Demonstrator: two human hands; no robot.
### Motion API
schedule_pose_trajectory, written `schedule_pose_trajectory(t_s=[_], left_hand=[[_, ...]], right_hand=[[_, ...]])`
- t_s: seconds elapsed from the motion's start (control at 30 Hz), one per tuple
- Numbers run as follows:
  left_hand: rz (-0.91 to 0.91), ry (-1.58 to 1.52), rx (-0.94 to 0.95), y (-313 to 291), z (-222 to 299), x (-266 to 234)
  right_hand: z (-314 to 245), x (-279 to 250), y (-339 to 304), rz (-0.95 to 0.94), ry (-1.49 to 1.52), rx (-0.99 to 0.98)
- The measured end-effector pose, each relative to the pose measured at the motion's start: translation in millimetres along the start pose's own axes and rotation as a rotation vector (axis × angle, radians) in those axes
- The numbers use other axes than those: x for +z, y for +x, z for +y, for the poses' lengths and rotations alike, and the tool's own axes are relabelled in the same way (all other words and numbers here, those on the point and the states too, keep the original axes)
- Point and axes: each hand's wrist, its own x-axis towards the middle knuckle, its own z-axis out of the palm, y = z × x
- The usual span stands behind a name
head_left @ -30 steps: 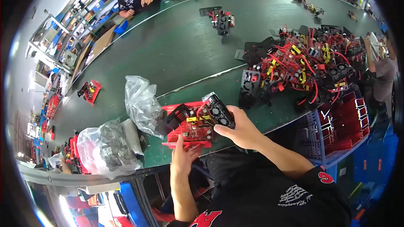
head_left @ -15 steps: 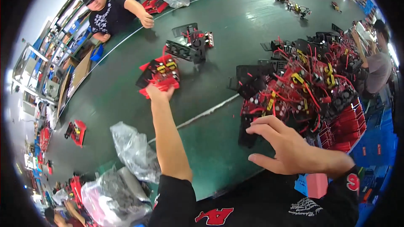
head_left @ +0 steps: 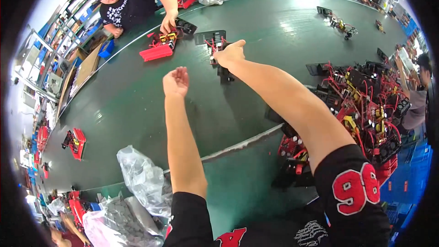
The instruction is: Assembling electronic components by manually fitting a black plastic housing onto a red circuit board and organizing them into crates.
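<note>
My right hand (head_left: pixel 231 54) reaches far forward, its fingers closed on a circuit board assembly (head_left: pixel 213 45) with red wires and a black slotted panel. Black parts of that assembly show below the hand; its underside is hidden. To the left, my left hand (head_left: pixel 176 82) hovers over the table with loosely curled fingers and nothing in it. Beyond it lies a red-cased circuit board unit (head_left: pixel 157 52) with yellow components and a black panel. A co-worker's hand (head_left: pixel 169 22) touches that unit from the far side.
A large heap of circuit board assemblies (head_left: pixel 361 105) with fans and red wires lies at right. Clear plastic bags (head_left: pixel 141 176) lie near left. A small red unit (head_left: pixel 77 144) sits far left on the green table (head_left: pixel 137 114). Blue crates (head_left: pixel 414 169) stand lower right.
My left hand has let go of the red-cased unit, which is now farther away under the co-worker's hand. My right hand has moved from beside the heap to the circuit board assembly.
</note>
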Motion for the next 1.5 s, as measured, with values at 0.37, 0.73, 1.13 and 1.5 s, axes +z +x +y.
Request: schedule_pose_trajectory(t_s=[0.37,0.73,1.13,1.5], left_hand=[[0.266,0.295,0.009,-216.9,-56.7,-27.3],[0.067,-0.046,-0.292,-534.9,-105.3,-32.0],[0.036,0.761,0.584,-517.5,-111.7,-91.2],[0.476,1.513,-0.119,-428.0,-73.0,-75.0]], right_hand=[[-48.9,-176.3,-134.8,-0.275,-0.373,-0.784],[77.7,-245.5,-321.4,-0.575,-0.131,-0.874],[237.6,-152.9,-377.4,-0.401,0.291,-0.478],[227.6,-143.4,-400.3,-0.340,0.240,-0.752]])
